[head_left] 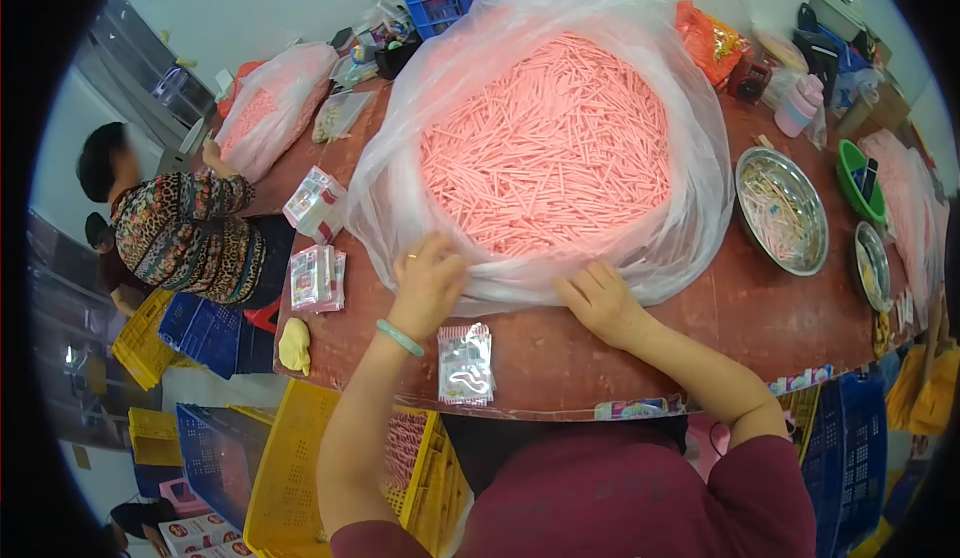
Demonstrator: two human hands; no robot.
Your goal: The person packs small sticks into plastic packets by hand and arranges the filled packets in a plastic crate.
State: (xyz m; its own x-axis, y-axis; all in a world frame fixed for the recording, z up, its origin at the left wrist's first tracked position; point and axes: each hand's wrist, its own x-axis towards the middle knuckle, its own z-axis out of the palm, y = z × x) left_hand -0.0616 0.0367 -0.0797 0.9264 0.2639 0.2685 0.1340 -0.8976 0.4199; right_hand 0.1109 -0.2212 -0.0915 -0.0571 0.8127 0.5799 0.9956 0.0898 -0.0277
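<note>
Our left hand (432, 276) lies on the near rim of the big clear plastic bag (700, 188), fingers bent over its folds, though we cannot tell whether they pinch it, while our right hand (603, 303) rests on the same rim with fingers slightly spread. Inside the bag, on the red table (540, 363), lie the pink sticks (560, 148), with a silvery packet (466, 364) near our left wrist.

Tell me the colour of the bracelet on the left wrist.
Pale green bracelet, shown best in the head view.
</note>
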